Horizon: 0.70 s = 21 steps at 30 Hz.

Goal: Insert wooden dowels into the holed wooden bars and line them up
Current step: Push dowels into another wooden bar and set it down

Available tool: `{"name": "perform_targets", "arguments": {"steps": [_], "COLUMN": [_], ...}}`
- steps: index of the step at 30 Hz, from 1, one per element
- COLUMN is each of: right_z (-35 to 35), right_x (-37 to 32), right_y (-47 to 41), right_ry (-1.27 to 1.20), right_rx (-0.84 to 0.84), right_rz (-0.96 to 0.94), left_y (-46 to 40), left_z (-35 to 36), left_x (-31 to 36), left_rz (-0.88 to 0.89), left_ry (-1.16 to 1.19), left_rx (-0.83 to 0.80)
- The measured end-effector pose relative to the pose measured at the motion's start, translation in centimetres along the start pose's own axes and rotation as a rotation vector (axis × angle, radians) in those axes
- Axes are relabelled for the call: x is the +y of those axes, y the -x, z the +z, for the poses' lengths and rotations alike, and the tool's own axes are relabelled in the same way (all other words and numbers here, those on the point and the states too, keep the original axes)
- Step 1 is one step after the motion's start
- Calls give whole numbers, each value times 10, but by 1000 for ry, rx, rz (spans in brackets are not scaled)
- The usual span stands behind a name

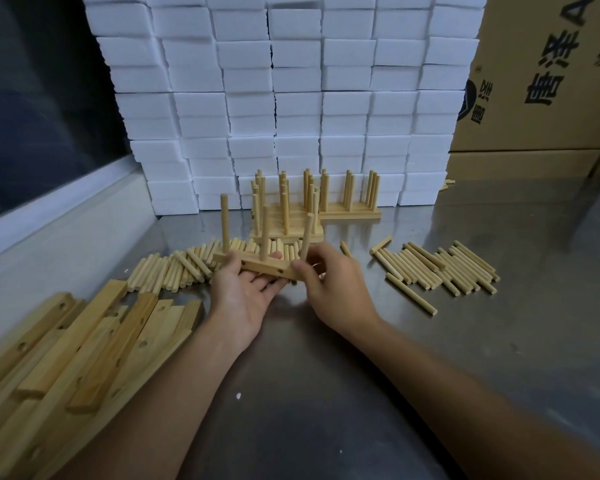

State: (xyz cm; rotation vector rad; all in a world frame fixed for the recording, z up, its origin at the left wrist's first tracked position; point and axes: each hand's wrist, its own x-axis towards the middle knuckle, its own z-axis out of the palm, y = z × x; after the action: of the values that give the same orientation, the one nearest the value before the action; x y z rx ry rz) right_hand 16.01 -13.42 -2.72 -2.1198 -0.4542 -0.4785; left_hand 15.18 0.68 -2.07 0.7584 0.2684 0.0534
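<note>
Grey metal table, scuffed, w/ a pale raised ledge along its left edge and a dark window above that. Far side: wall of stacked white foam blocks, and at the right brown cardboard boxes w/ black print.

L to R on the table: heap of holed bars lying flat at near left, long axes running away from the camera and slightly to the right; a row of loose dowels just beyond; in the middle, the bar in hand; behind it two groups of finished bars standing side by side in front of the foam, dowels up; at right a second pile of dowels lying flat, mostly slanted toward near right.

Left hand: palm up, fingers spread flat under the bar, thumb over its left end, so it cradles the bar more than it clamps it. Right hand: back up, thumb and fingers closed round the bar's right end, at the base of the rightmost dowel.

Bar is just above the table, long axis left to right, right end a bit lower and nearer. Three dowels stand in it, pointing up: left and middle about vertical, right one leaning to the right. Side holes show on the near face.
</note>
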Motion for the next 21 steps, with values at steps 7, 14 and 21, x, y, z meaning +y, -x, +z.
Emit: {"name": "perform_targets", "arguments": {"steps": [7, 14, 21], "right_z": [-12, -9, -11], "right_x": [20, 28, 28], "right_y": [-7, -10, -8], "right_ry": [2, -32, -67], "right_rx": [54, 61, -4], "right_rz": [56, 94, 45], "left_y": [-3, -7, -6], "left_z": [0, -2, -2], "left_x": [-2, -2, -3], "left_rz": [26, 43, 78], "left_ry": [-13, 33, -31], "left_rx": [-2, 5, -30]}}
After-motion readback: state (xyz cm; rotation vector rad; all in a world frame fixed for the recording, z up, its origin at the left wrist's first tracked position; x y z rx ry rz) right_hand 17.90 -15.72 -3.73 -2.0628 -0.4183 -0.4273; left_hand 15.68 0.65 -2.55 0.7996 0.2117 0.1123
